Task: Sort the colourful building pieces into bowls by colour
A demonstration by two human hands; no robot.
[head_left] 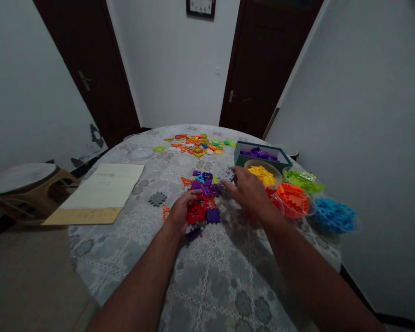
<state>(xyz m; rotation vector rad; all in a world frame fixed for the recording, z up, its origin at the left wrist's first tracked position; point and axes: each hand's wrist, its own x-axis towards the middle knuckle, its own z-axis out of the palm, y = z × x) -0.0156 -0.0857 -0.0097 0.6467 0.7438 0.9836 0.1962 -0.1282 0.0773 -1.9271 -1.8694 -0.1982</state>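
Note:
A small heap of red, purple, orange and blue plastic interlocking pieces [204, 196] lies in the middle of the round table [207, 276]. My left hand [180, 211] rests at the heap's left side, fingers curled against the red pieces [196, 212]. My right hand [249, 190] hovers over the heap's right side with fingers spread and nothing visible in it. Beside my right hand stand bowls of sorted pieces: yellow [263, 174], orange [293, 199], green [302, 180] and blue [333, 215].
A green box [263, 155] holds purple pieces at the right rear. A second mixed pile [197, 144] lies at the far edge. A lone grey piece [157, 198], a paper sheet [102, 186], a clear bowl [138, 146] and a stool [24, 184] are to the left.

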